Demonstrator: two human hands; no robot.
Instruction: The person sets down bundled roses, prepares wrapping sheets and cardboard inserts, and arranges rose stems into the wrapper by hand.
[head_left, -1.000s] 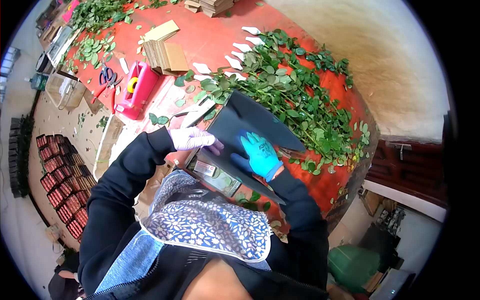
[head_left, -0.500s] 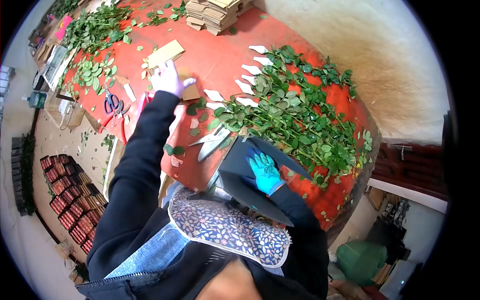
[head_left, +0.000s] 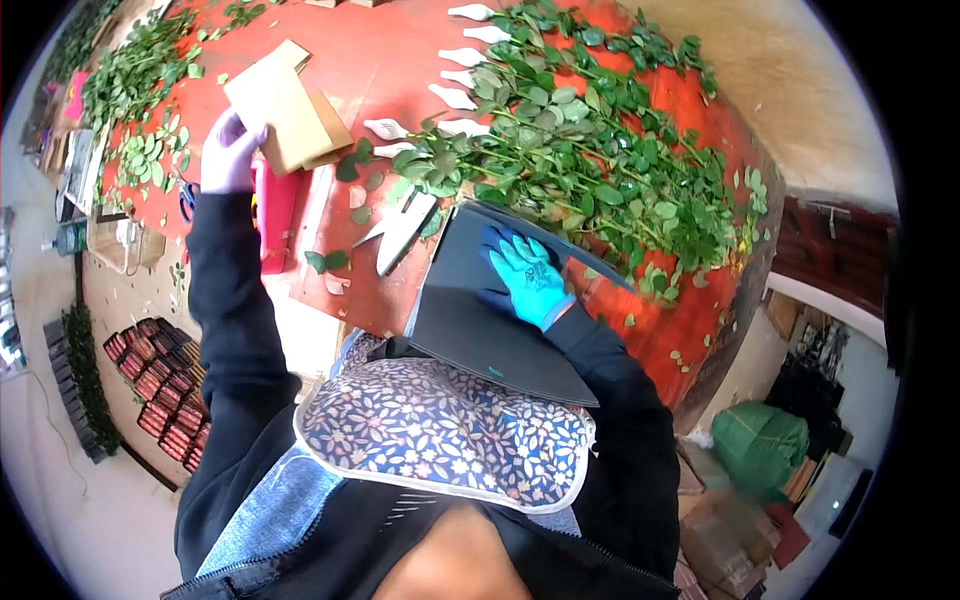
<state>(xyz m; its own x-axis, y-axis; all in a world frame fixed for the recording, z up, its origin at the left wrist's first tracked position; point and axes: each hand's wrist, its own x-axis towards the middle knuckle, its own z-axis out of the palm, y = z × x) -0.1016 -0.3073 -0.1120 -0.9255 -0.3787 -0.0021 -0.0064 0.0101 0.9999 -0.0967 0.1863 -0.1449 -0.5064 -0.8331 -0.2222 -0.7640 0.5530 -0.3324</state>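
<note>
My left hand (head_left: 230,155), in a pale purple glove, grips a tan cardboard piece (head_left: 275,110) by its left edge, above other cardboard pieces (head_left: 330,125) on the red table. My right hand (head_left: 530,280), in a blue-green glove, lies with spread fingers on a black folded sheet (head_left: 470,315) in front of my apron. Just left of the sheet is a pair of scissors (head_left: 400,232). Leafy stems (head_left: 600,150) with white-wrapped heads (head_left: 452,97) lie beyond the sheet. A pink tape dispenser (head_left: 275,215) stands below my left hand, partly hidden by the sleeve.
The red table (head_left: 385,45) also bears loose leaves (head_left: 150,160) and a leafy pile (head_left: 140,75) at the far left. A pale basket (head_left: 125,243) is beyond the left edge. Red-and-black packs (head_left: 160,385) sit lower left. A green sack (head_left: 760,445) is lower right.
My left hand has left the black sheet, reached the cardboard pile and taken hold of a piece, which is now raised. My right hand has stayed on the sheet. The view has shifted.
</note>
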